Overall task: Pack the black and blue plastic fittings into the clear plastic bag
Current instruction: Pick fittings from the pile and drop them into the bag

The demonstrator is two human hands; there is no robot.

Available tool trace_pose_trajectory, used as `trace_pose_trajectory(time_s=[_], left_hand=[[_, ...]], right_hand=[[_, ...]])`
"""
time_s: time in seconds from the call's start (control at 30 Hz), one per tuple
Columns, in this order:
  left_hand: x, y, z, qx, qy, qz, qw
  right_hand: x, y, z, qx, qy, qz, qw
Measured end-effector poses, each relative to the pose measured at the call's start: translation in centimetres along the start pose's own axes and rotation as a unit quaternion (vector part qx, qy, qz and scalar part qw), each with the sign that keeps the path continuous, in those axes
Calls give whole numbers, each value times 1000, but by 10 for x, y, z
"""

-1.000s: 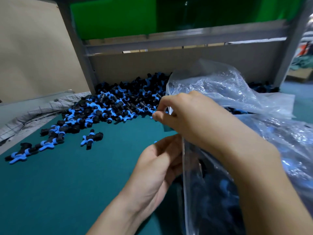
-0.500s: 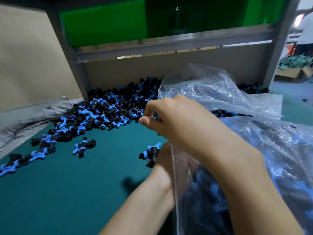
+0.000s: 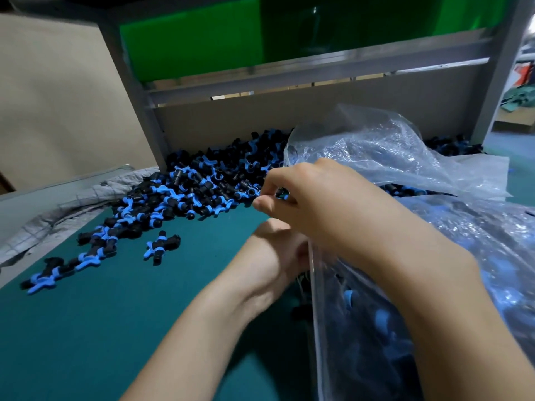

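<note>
Black-and-blue fittings [image 3: 202,186] are heaped far left; more are held in the crinkly clear bag [image 3: 390,157], pinched by the right hand [image 3: 318,204]; left hand [image 3: 275,250] fingers are hidden.

One head-worn camera is looking forward and down over the tabletop [image 3: 86,328], sitting close above the left hand [image 3: 278,256] and right hand [image 3: 324,206], with the clear plastic bag [image 3: 390,157] crowding its right side.

Black fittings [image 3: 202,192] with blue collars heap on a teal desk [image 3: 86,328] beside a clear bag [image 3: 390,157]. Behind, a bright green panel [image 3: 188,39] fills a grey frame [image 3: 318,68]; a grey checked cloth [image 3: 58,209] lies left.
</note>
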State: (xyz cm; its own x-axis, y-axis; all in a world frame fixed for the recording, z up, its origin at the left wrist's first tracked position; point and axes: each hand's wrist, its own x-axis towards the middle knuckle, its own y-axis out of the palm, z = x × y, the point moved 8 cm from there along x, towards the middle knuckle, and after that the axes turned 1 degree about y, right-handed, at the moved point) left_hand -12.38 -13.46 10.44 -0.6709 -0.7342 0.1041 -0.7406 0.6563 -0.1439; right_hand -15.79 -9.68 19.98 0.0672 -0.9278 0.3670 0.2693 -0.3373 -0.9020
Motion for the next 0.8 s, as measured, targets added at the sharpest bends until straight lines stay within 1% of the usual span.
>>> trace_pose_trajectory(time_s=[0.03,0.07,0.1,0.13,0.17,0.2,0.23,0.3,0.37,0.4,0.53,0.6,0.73,0.8], left_hand=[[-1,-13,5,-47,-3,-30,998],[-2,-33,14,-72,-5,-85,994],[-5,-57,27,-28,-4,-156,987],[-9,-80,42,69,-1,-226,972],[-12,-97,54,174,2,-264,949],[-14,-103,68,260,1,-274,926],[-15,-103,79,312,3,-268,911],[-13,-97,103,382,5,-232,895],[-9,-89,111,454,20,-198,869],[-7,-87,112,471,24,-188,861],[-4,-87,110,475,26,-189,859],[-3,-89,110,464,24,-191,865],[-7,-94,111,412,33,-220,884],[-11,-94,112,400,35,-229,887]], right_hand=[[0,1,-1,3,2,2,1000],[0,1,-2,6,3,4,1000],[0,1,-2,8,3,4,1000],[-1,1,-3,11,2,2,1000],[-2,0,-3,14,0,0,1000],[-2,0,-4,17,-1,-1,1000],[-2,0,-4,17,-1,0,1000],[-1,2,-4,13,-2,0,1000],[1,2,-7,11,5,-4,1000],[1,3,-8,15,10,-4,1000],[1,5,-9,15,12,1,1000],[1,5,-9,17,17,2,1000],[1,6,-10,24,15,-2,1000],[1,6,-10,25,16,-4,1000]])
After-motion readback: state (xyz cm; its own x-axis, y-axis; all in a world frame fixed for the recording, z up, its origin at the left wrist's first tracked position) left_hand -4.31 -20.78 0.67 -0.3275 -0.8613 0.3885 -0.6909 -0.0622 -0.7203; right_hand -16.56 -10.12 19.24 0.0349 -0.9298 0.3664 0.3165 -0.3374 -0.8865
